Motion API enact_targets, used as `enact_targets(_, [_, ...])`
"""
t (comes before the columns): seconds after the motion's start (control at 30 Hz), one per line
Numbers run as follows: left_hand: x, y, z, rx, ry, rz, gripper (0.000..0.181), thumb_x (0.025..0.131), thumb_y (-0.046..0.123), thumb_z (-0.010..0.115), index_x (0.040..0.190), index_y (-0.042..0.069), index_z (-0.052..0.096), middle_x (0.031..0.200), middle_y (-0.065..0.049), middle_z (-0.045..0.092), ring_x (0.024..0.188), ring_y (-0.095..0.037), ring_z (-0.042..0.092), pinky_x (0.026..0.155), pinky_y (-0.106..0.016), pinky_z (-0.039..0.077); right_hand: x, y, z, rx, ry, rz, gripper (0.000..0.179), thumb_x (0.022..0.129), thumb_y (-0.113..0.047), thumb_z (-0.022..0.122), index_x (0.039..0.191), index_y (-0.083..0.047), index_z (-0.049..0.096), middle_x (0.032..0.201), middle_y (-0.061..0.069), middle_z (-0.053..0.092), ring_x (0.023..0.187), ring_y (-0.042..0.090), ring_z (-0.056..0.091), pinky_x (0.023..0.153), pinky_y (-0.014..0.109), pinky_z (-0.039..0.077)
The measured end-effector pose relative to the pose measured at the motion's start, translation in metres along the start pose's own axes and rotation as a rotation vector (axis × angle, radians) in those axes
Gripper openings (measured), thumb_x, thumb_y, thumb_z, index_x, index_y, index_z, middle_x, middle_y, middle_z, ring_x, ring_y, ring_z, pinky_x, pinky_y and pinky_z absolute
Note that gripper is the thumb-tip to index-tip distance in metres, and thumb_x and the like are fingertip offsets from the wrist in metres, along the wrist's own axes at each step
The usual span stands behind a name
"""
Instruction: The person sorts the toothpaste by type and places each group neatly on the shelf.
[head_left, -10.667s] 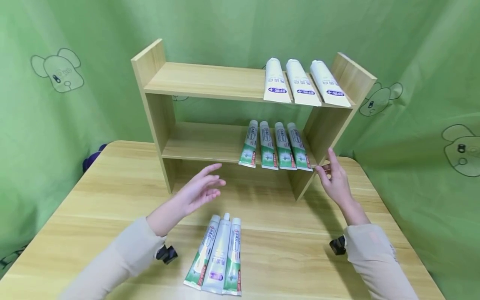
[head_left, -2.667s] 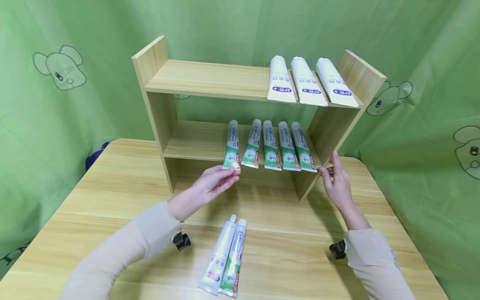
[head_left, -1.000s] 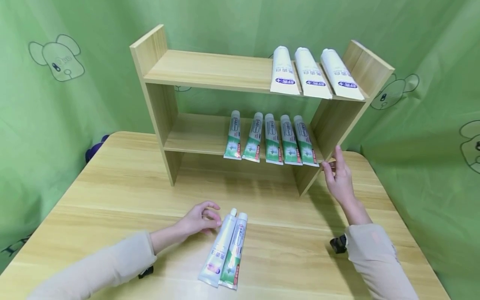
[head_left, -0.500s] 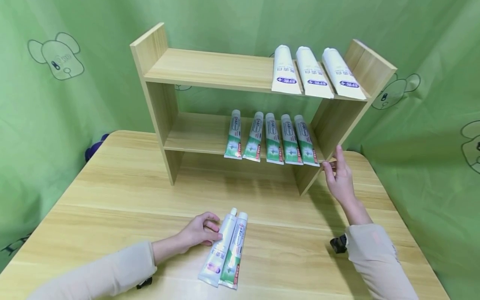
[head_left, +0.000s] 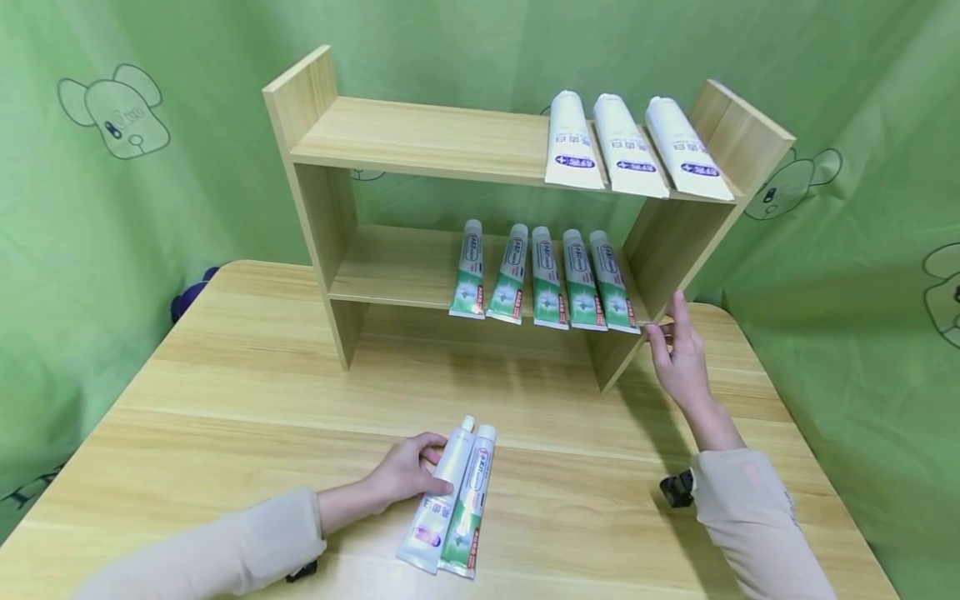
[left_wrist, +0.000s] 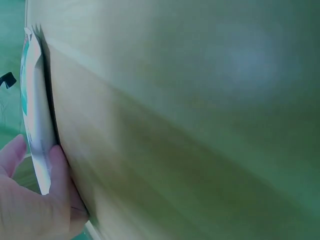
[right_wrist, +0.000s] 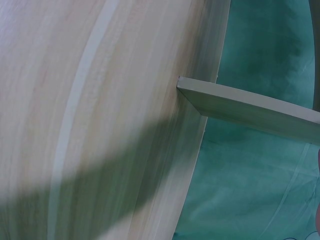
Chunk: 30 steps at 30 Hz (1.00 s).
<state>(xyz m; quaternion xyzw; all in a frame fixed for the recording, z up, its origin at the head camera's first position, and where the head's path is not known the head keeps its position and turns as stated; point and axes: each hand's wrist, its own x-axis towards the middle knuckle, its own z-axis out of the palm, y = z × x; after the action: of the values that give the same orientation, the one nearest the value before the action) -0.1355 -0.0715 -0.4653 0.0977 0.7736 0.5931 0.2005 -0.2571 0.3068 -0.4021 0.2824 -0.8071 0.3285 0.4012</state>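
A silvery-white toothpaste tube [head_left: 432,518] lies on the table, its cap toward the shelf. My left hand [head_left: 405,473] grips it from the left near its middle, thumb over the top and fingers at its side. Against its right edge lies a green-and-white toothpaste tube [head_left: 470,500]. In the left wrist view, the held tube [left_wrist: 39,110] shows edge-on between thumb and fingers. My right hand [head_left: 681,358] holds the front edge of the wooden shelf's right side panel [head_left: 626,354], its index finger pointing up along it.
The two-tier wooden shelf [head_left: 420,171] stands at the back of the table [head_left: 225,400]. Three white tubes [head_left: 618,146] lie on its upper board, toward the right. Several green-and-white tubes [head_left: 547,279] line the middle board. A green curtain [head_left: 450,50] hangs behind.
One more green-and-white tube has gone from the table onto the middle board, placed by my left hand. That hand then came back down and took hold of the silvery-white tube. The right hand stays put.
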Motion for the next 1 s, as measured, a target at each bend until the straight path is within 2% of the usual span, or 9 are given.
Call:
enact_targets(0.2, [0.0, 0.003, 0.003, 0.065, -0.003, 0.022, 0.072, 0.059, -0.008, 0.075, 0.123, -0.015, 0.043, 0.089, -0.011, 0.052, 0.073, -0.016, 0.049, 0.06, -0.017, 0.052, 0.001, 0.0, 0.0, 0.001, 0.0, 0.001, 0.059, 0.095, -0.011, 0.047, 0.146, -0.018, 0.019, 0.107, 0.032, 0.052, 0.081, -0.009, 0.046, 0.07, -0.003, 0.039])
enact_targets(0.4, [-0.001, 0.007, 0.003, 0.04, -0.036, 0.029, 0.066, 0.06, -0.012, 0.072, 0.12, -0.018, 0.045, 0.09, -0.012, 0.055, 0.071, -0.015, 0.052, 0.06, -0.018, 0.054, 0.001, -0.001, 0.0, 0.005, 0.003, -0.003, 0.06, 0.094, -0.01, 0.048, 0.146, -0.018, 0.019, 0.107, 0.031, 0.052, 0.079, -0.006, 0.047, 0.071, -0.003, 0.04])
enact_targets(0.57, [0.0, 0.007, 0.002, 0.02, -0.059, 0.012, 0.061, 0.061, -0.014, 0.07, 0.118, -0.018, 0.047, 0.087, -0.011, 0.057, 0.071, -0.014, 0.053, 0.062, -0.019, 0.055, 0.001, -0.001, 0.0, -0.003, -0.005, -0.003, 0.058, 0.095, -0.012, 0.047, 0.146, -0.016, 0.019, 0.105, 0.031, 0.053, 0.079, -0.007, 0.047, 0.07, -0.002, 0.04])
enact_targets(0.77, [-0.002, 0.008, -0.003, 0.024, -0.074, -0.045, 0.042, 0.061, -0.013, 0.069, 0.103, -0.014, 0.059, 0.077, -0.008, 0.059, 0.065, -0.012, 0.056, 0.061, -0.021, 0.057, 0.0, -0.001, 0.0, -0.004, -0.001, -0.003, 0.057, 0.095, -0.014, 0.047, 0.146, -0.015, 0.019, 0.106, 0.032, 0.053, 0.076, -0.001, 0.05, 0.069, -0.002, 0.04])
enact_targets(1.0, [-0.003, 0.011, -0.005, 0.021, -0.081, -0.076, 0.037, 0.061, -0.014, 0.067, 0.098, -0.014, 0.061, 0.077, -0.01, 0.061, 0.064, -0.013, 0.059, 0.063, -0.025, 0.059, 0.0, 0.001, 0.0, -0.008, 0.001, 0.001, 0.056, 0.096, -0.017, 0.045, 0.146, -0.015, 0.019, 0.107, 0.032, 0.052, 0.081, -0.009, 0.046, 0.069, -0.002, 0.039])
